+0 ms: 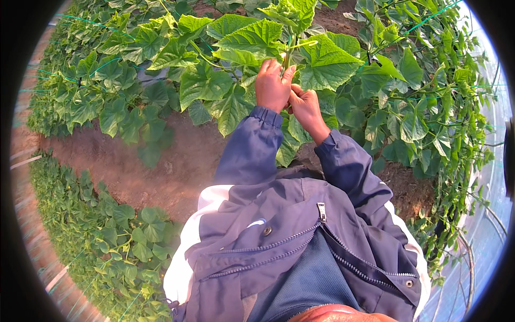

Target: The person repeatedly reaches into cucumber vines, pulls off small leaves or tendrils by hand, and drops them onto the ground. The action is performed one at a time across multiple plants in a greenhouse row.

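In the upper middle stands a cucumber vine with broad, toothed leaves (328,64) and a bright young tip (287,14). Its hairy stem (289,50) runs down between the thumb and fingers of my left hand (273,88), which grips it just below the leaves. My right hand (306,108) is right beside and slightly lower, fingers curled in against the left. Whatever lies between the right fingertips is hidden. A pale curled tendril (305,44) sticks out from the stem above both hands.
Green twine (432,17) crosses the foliage, and a black clip (374,60) hangs on the right. Brown soil (177,161) forms a path between this row and another row of vines (132,237) at lower left. Clear plastic sheeting (489,169) walls the right side.
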Motion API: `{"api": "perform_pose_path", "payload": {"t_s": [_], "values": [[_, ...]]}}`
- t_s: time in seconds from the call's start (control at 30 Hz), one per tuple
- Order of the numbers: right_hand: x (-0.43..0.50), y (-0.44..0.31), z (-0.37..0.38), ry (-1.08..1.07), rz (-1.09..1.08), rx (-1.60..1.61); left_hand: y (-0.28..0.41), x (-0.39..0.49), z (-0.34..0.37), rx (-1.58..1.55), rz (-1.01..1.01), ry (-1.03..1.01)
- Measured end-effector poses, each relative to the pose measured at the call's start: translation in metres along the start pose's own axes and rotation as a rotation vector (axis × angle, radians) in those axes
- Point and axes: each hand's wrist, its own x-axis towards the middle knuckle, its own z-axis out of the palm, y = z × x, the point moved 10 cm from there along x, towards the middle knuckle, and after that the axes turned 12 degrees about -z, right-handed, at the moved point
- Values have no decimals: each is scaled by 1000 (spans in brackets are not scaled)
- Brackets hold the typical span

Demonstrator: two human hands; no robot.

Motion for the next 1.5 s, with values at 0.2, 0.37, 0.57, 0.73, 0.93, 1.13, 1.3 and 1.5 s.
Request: {"api": "perform_pose_path", "payload": {"t_s": [0.2,0.37,0.57,0.73,0.93,1.13,1.3,1.5], "values": [[10,2,21,-46,-49,114,-3,3,-17,-75,29,173],[7,4,23,-90,-27,194,-6,3,-9,-107,99,75],[-3,41,17,-98,246,151,-1,-3,-9,-2,111,90],[-21,12,20,-309,87,-107,-8,6,-10,-125,104,4],[37,-33,-58,109,-464,-781,-16,11,-10,-274,126,-226],[79,20,-9,-199,-541,-351,-20,3,-11,-569,50,-457],[53,27,18,-378,-374,-404,-50,12,-5,-874,-165,-462],[46,26,20,-295,-428,-551,-47,5,3,-969,-145,-443]]}}
